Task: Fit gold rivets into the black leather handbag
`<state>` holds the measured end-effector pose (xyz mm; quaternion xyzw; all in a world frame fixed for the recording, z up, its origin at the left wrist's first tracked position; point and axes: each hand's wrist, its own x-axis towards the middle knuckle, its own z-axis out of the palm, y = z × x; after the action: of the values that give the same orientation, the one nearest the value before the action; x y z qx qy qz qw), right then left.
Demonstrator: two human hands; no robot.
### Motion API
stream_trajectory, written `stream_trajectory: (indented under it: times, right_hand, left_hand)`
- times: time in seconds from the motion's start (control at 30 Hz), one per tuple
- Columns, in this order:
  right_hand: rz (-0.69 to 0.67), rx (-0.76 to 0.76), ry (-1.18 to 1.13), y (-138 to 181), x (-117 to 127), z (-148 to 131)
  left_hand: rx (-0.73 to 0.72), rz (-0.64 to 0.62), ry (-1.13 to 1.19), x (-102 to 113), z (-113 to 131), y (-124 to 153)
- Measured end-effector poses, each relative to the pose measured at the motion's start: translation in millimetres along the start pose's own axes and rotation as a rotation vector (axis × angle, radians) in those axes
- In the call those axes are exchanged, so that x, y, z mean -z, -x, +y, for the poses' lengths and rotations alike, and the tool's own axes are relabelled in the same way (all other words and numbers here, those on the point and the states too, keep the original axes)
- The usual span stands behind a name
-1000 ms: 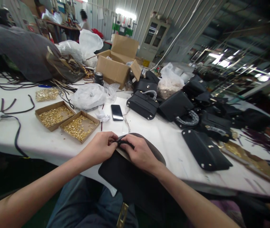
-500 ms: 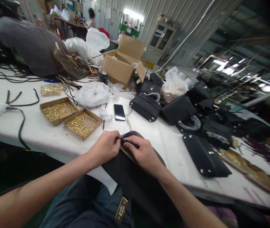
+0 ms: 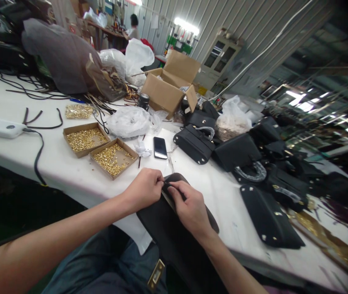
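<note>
Workshop, bag-making type: blk handbags (image 3: 194, 143) heaped on a long white-covered worktop (image 3: 204, 185), cardbd trays (image 3: 121, 156) of gold-col. metal bits (image 3: 105, 161), lg open carton (image 3: 160, 94); behind, green machinery (image 3: 186, 48), metal cabinet (image 3: 210, 75), corrugated wall (image 3: 210, 16), strip light (image 3: 186, 25).

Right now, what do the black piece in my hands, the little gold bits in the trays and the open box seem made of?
The black piece could be leather or synthetic, going by its smooth, matte surface. The gold bits seem metal or plated, from their bright glints. The open box looks like cardboard: dull, brown, stiff-flapped.
</note>
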<state>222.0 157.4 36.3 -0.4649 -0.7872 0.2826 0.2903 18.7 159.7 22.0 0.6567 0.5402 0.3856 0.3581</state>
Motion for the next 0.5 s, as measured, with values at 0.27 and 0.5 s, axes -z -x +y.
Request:
stream_trajectory:
  times: [0.27, 0.5]
  right_hand:
    - [0.002, 0.002, 0.025, 1, -4, 6]
    - [0.068, -0.167, -0.126, 7, -17, 11]
  left_hand:
    - [0.000, 0.047, 0.030, -1, -5, 5]
    - [0.015, 0.048, 0.068, 0, -6, 7]
